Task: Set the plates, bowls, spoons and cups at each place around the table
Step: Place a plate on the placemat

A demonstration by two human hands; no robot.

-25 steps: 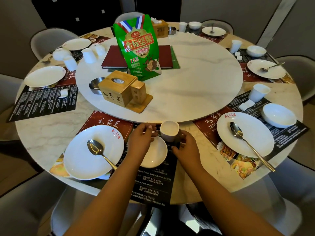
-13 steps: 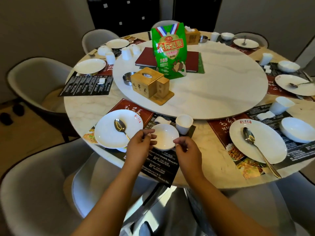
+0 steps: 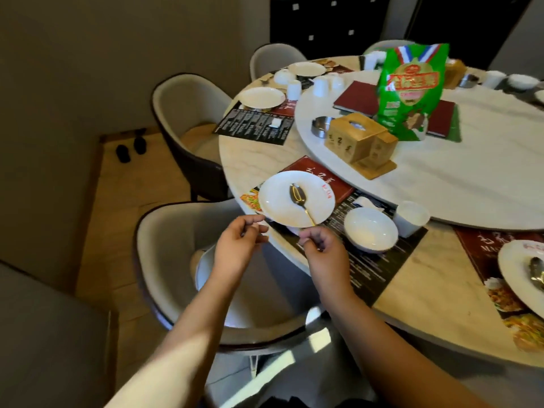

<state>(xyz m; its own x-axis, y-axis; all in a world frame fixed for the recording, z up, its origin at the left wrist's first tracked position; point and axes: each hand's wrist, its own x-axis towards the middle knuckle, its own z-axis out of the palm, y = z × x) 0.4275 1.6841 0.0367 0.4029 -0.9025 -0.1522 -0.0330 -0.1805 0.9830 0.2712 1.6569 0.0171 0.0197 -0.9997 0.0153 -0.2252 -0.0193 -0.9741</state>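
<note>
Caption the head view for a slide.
Both hands, left and right, reach toward the plate holding a spoon, beside a bowl.

left hand [image 3: 240, 238]: fingers loosely curled, empty | right hand [image 3: 319, 245]: pinched shut

worktop [image 3: 424, 293]: round, pale marble
turntable [image 3: 471, 184]: raised, at centre
near placemat [image 3: 368, 260]: carries plate [image 3: 282, 207], bowl [image 3: 371, 229], cup [image 3: 410, 217]
left placemat [image 3: 250, 128]: dark, beside a second plate [image 3: 261, 97]
far edge: more cups [image 3: 293, 89]
</note>
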